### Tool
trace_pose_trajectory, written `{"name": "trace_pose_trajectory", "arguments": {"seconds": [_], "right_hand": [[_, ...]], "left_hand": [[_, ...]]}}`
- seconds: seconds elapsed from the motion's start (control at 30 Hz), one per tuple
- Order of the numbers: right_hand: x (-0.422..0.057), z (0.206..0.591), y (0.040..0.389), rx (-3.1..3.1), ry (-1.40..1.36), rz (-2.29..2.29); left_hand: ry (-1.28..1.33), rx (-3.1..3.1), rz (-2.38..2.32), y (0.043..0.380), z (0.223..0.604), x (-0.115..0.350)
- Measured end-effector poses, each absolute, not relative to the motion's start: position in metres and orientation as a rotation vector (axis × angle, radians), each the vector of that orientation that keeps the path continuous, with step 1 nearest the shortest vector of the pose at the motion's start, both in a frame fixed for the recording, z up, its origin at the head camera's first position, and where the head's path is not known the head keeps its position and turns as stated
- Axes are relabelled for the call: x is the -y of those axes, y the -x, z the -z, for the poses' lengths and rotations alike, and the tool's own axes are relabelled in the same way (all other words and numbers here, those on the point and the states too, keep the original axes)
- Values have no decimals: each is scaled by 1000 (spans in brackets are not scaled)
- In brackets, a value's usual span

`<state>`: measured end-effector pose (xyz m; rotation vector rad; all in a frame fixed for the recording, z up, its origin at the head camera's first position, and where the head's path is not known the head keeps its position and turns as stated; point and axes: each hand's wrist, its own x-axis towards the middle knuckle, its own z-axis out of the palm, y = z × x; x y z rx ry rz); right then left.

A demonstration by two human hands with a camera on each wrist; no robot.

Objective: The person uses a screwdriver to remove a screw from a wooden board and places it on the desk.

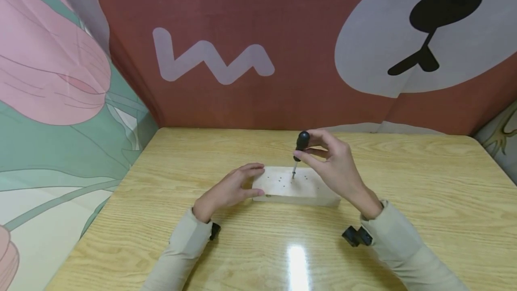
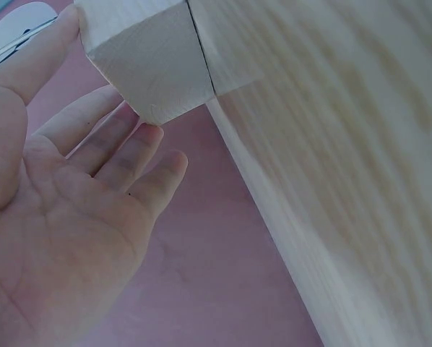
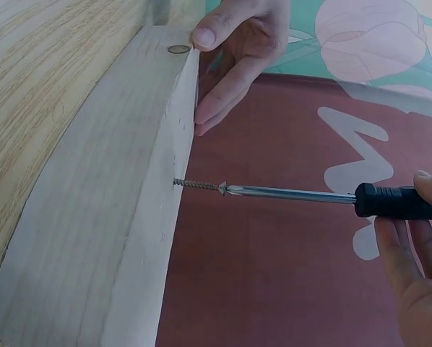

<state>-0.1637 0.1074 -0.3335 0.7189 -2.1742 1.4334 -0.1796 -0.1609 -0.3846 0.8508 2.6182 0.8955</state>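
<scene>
A pale wooden block point(image 1: 296, 199) lies on the table, its top face dotted with several small holes. At its left end my left hand point(image 1: 230, 187) holds the block, thumb at the near edge and fingers at the far edge. The left wrist view shows the block's end face point(image 2: 154, 69) beside those fingers. Between thumb and fingers my right hand point(image 1: 337, 163) pinches the black handle of a screwdriver point(image 3: 295, 194). Its tip meets the head of a threaded screw point(image 3: 199, 185), which stands out from the block with most of its thread showing. The screwdriver is nearly upright.
The wood-grain table point(image 1: 242, 246) runs up to a red printed cloth point(image 1: 226, 107) at the back. Another printed cloth point(image 1: 72, 147) hangs at the left. Black wrist devices, one of them a small box point(image 1: 351, 236), sit by both sleeves.
</scene>
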Motion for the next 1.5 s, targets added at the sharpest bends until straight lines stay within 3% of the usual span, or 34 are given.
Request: {"name": "trace_pose_trajectory", "arguments": {"seconds": [1.5], "right_hand": [[-107,335,166,2173,-753,-1417]], "left_hand": [[-846,-2638,-876,180,385,162]]}}
